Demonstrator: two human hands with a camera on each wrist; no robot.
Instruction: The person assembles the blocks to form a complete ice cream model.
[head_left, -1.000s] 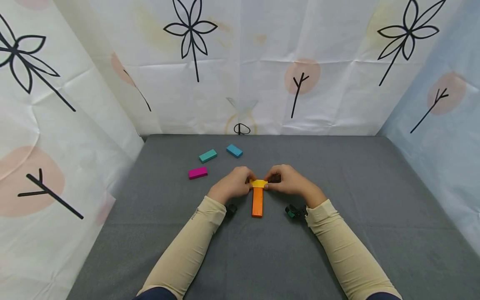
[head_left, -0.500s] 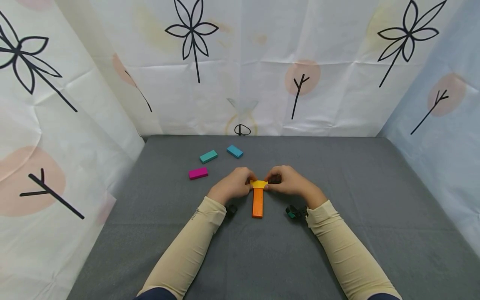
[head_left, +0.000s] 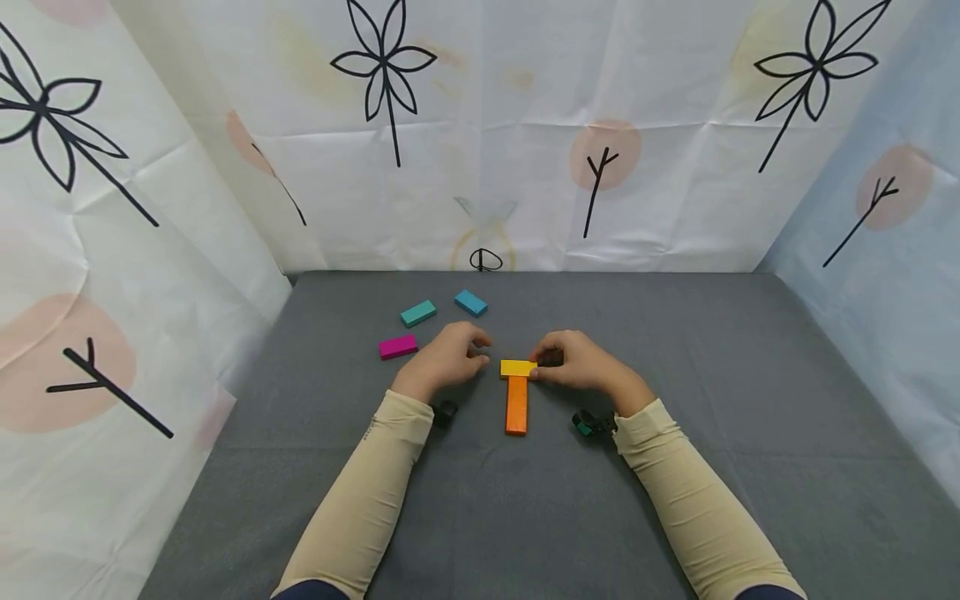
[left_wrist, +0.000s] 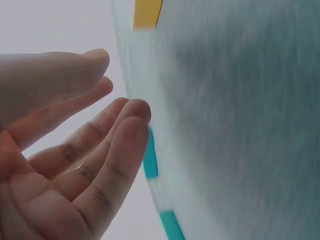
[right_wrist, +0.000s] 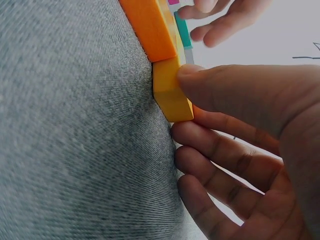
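Note:
A yellow block (head_left: 517,368) lies crosswise against the far end of an orange block (head_left: 516,407), the two making a T on the table. My right hand (head_left: 581,363) pinches the right end of the yellow block; in the right wrist view the thumb rests on its edge and the other fingers lie along the table. To the left of the T, my left hand (head_left: 446,358) is apart from the blocks, thumb and fingers spread with nothing between them. In the left wrist view its palm and fingers (left_wrist: 131,145) show, with the yellow block's end farther off.
Beyond my left hand lie a magenta block (head_left: 398,347), a teal block (head_left: 417,313) and a blue block (head_left: 471,302). Grey cloth covers the table (head_left: 675,500). White printed sheets (head_left: 525,183) stand along its back and sides.
My left hand has let go of the yellow block's left end and moved left, its fingers parting. The right hand keeps its place, and the T of blocks looks unmoved.

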